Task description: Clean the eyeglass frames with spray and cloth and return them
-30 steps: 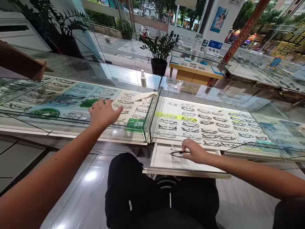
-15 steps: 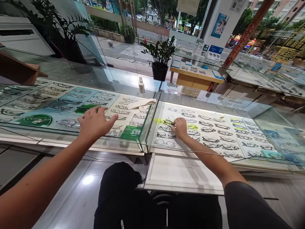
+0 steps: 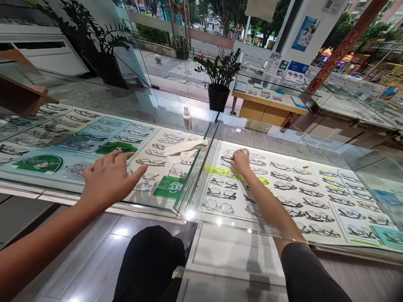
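Note:
My right hand reaches inside the right glass display case, its fingers closed at the side of a dark-framed pair of eyeglasses near the back of the white display surface. Around it lie rows of other eyeglasses, with a yellow strip just in front. My left hand is spread above the left glass case and holds nothing. Beneath and beside it are more eyeglasses and a green card. A folded cream cloth lies to its right.
A small white spray bottle stands on the glass behind the cloth. Glass panes meet between the two cases. A brown wooden object juts in at left. Potted plants and a wooden display table stand beyond.
My right hand has carried the dark eyeglasses farther back in the case, past the yellow strip. My left hand has shifted left and nearer, still spread. The view has moved slightly.

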`<control>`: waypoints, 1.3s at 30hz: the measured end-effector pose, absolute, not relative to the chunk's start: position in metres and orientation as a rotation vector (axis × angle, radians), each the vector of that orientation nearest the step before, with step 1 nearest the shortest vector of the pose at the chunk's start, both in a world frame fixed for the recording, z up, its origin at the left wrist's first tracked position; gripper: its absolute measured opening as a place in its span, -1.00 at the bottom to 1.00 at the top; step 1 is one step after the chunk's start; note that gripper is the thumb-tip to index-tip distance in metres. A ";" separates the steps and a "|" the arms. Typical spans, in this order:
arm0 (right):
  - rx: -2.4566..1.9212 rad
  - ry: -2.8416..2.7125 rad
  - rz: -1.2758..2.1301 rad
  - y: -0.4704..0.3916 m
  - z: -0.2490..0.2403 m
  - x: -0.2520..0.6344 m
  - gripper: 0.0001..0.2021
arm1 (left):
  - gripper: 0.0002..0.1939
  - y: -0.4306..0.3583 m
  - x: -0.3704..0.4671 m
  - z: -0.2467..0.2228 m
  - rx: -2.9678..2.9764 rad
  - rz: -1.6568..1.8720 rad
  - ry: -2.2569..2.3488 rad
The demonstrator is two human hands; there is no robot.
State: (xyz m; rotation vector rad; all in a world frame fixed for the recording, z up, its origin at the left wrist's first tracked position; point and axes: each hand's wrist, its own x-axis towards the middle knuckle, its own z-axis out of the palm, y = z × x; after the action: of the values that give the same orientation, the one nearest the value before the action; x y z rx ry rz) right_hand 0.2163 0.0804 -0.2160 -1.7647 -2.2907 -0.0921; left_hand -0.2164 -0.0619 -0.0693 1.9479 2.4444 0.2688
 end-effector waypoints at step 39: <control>-1.741 -2.505 0.018 0.091 -0.233 0.214 -0.56 | -0.04 -0.062 -0.215 -0.068 1.940 0.220 2.443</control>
State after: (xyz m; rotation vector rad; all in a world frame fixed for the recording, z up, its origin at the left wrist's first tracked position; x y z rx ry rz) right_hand 0.2138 0.0911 -0.2329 -1.7412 -2.5053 0.0177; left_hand -0.2146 -0.0619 -0.0684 1.9402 2.4426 0.2197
